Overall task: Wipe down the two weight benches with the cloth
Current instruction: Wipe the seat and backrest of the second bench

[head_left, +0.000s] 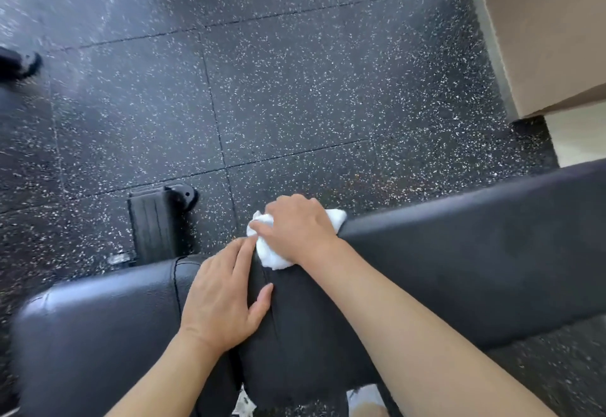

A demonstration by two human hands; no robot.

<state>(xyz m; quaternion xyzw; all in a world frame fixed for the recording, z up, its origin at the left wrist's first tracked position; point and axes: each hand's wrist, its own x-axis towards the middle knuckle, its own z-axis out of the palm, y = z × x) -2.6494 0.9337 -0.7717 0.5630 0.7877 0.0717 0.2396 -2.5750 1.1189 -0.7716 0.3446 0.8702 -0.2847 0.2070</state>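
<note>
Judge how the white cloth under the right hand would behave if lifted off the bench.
The cloth is bunched in soft folds under the right hand, so it would likely hang floppy. It looks thin, probably light. On the smooth bench pad it should slide easily.

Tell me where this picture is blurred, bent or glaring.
Head view: motion blur smears the speckled floor toward the top left; wide-angle distortion bows the bench pad; soft sheen on the seat pad, no harsh glare; the right hand on the white cloth and the left hand stay fairly sharp.
</note>
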